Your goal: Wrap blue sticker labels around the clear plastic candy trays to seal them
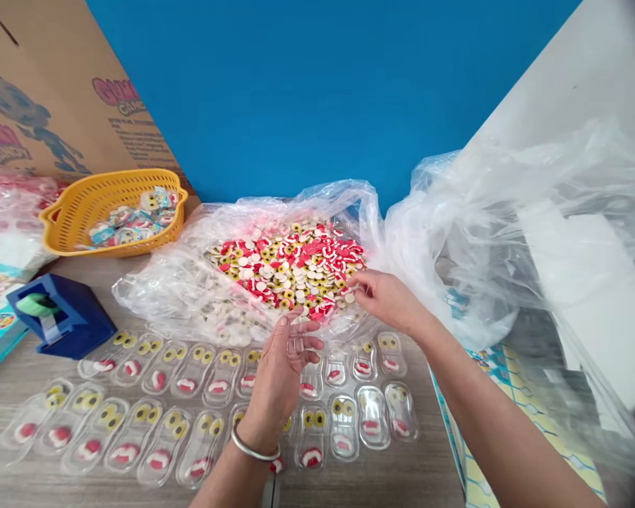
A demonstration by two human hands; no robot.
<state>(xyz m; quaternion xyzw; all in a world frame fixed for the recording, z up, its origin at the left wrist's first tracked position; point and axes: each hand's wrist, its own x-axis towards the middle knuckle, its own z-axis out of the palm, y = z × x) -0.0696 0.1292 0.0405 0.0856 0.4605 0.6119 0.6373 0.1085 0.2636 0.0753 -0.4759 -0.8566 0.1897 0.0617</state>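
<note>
A clear plastic bag (190, 296) lies spread on the table, with a heap of gummy candies (291, 271) in it: yellow-and-white eyes and red-and-white teeth. My right hand (389, 296) is at the heap's right edge, thumb and fingertips pinched together; what they hold, if anything, is too small to make out. In front of the heap is my left hand (280, 367), wearing a bangle, its fingers apart and nothing plainly held. Below it, clear plastic trays (312, 430) stand in two rows. Those I can see well hold eyes and teeth; my left hand and forearm hide some.
A yellow basket (111, 243) with wrapped candies stands at the back left, near a blue tape dispenser (79, 317). A cardboard box (74, 92) is behind it. Loose plastic film (470, 233) bulges at the right, above a patterned box (502, 395). A blue panel (317, 92) rises behind.
</note>
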